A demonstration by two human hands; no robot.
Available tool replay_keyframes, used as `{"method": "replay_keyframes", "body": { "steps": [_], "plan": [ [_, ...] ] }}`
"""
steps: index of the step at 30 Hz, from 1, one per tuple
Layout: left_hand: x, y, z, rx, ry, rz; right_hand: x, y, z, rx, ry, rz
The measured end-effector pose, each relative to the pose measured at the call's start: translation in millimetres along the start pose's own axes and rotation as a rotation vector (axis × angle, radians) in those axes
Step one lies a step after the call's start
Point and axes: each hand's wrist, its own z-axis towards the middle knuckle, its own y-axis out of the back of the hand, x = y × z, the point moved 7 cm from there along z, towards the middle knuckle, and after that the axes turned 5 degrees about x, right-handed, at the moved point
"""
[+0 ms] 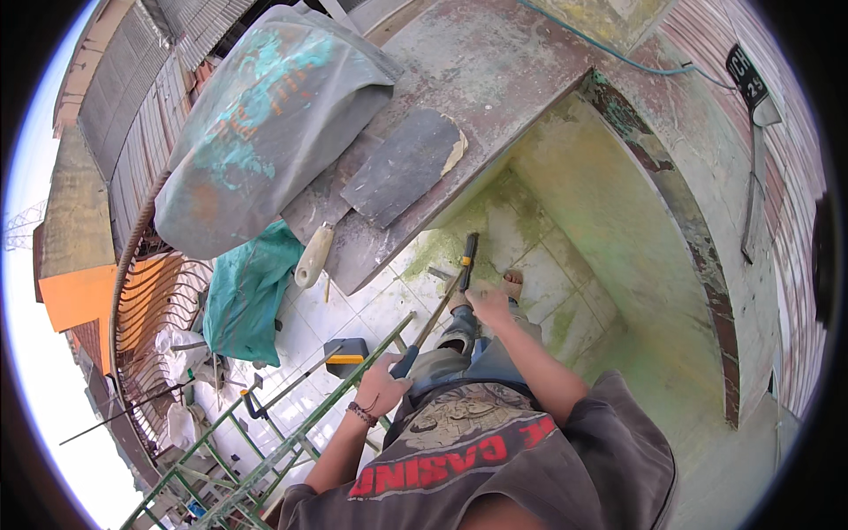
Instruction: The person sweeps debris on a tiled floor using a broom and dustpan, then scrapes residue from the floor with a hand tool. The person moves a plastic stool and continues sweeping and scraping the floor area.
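My left hand (380, 389), with a bracelet at the wrist, is closed around the dark blue grip of a long-handled tool (433, 323). Its thin shaft slants away from me toward my feet. My right hand (491, 305) is farther forward, its fingers curled at the lower end of a black and yellow tool (466, 261). Whether these are two tools or one is unclear, because the right hand covers the place where they meet. A small grey piece (439, 274) shows beside the shaft. Below are my sandalled foot (512, 283) and white floor tiles with greenish dust (556, 305).
A stained ledge (495, 62) ahead carries a grey sheet (265, 115), a dark flat plate (406, 168) and a pale-handled trowel (314, 256). A green metal frame (305, 433) stands close at left, near a black-and-yellow box (346, 356), teal sack (252, 291) and curved railing (132, 353). Walls rise at right.
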Motion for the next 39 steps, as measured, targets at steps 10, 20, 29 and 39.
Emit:
{"method": "replay_keyframes", "body": {
  "steps": [10,20,29,39],
  "plan": [
    [16,79,-72,-0.294,-0.259,-0.365,402,64,-150,0.095,0.883,-0.658],
    [46,176,-78,-0.529,-0.222,-0.426,401,-8,-92,0.106,0.577,-0.748],
    [24,216,80,-0.380,-0.251,-0.242,399,35,-143,0.035,0.500,-0.395],
    [0,215,159,-0.697,-0.301,-0.141,384,113,-172,0.158,0.330,-0.196]
  ]
}}
